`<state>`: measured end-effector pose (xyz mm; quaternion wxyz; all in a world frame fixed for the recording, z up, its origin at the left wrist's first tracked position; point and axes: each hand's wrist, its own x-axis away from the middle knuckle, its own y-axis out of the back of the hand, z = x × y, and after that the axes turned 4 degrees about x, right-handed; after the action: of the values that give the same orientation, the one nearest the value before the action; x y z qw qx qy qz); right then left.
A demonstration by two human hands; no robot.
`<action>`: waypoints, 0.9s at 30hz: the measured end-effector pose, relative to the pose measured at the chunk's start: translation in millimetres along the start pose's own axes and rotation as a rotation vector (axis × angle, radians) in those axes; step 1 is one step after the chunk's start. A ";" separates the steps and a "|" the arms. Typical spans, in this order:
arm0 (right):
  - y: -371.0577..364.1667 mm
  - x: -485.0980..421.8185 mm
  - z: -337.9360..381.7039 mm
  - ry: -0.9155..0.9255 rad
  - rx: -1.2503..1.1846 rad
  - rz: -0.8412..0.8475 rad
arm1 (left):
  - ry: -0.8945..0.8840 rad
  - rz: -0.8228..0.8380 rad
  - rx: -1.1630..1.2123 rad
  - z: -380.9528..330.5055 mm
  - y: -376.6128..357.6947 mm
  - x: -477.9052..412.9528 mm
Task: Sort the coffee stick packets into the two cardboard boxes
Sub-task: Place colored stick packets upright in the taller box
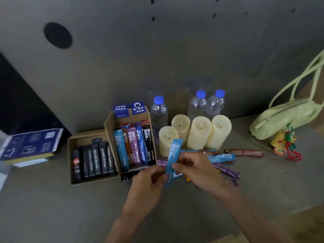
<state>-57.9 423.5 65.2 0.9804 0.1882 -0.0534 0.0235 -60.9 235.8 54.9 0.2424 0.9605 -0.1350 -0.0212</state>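
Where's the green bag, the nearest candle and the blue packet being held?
green bag [284, 118]: head view, front panel.
nearest candle [165, 144]: head view, its side.
blue packet [173, 151]: head view, upper half.

Dull grey wall panel [175, 50] tilted behind the scene, one large round dark hole [57, 35] at upper left, scattered small holes [153, 18] near the top, black gap [17, 102] at far left, matte grey-brown work surface [52, 207], wood-toned strip [312, 223] at lower right, dim, flat light.

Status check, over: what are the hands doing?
Left hand and right hand pinch one light-blue packet. Taller cardboard box holds mixed colours, low box black ones. Loose packets beside candles.
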 end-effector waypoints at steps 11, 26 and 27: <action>-69.7 -39.0 -17.1 -0.013 0.284 -0.116 | 0.183 -0.317 -0.077 41.2 23.4 -38.9; -70.7 -42.5 -25.1 0.038 0.360 -0.146 | -0.035 -0.336 -0.296 54.4 13.0 -43.2; -71.0 -42.1 -25.3 0.040 0.361 -0.146 | -0.087 -0.318 -0.337 57.2 11.5 -41.2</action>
<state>-92.6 366.0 11.1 0.9307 0.3637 -0.0150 -0.0348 -109.5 210.9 8.8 0.3867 0.9139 0.0130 -0.1229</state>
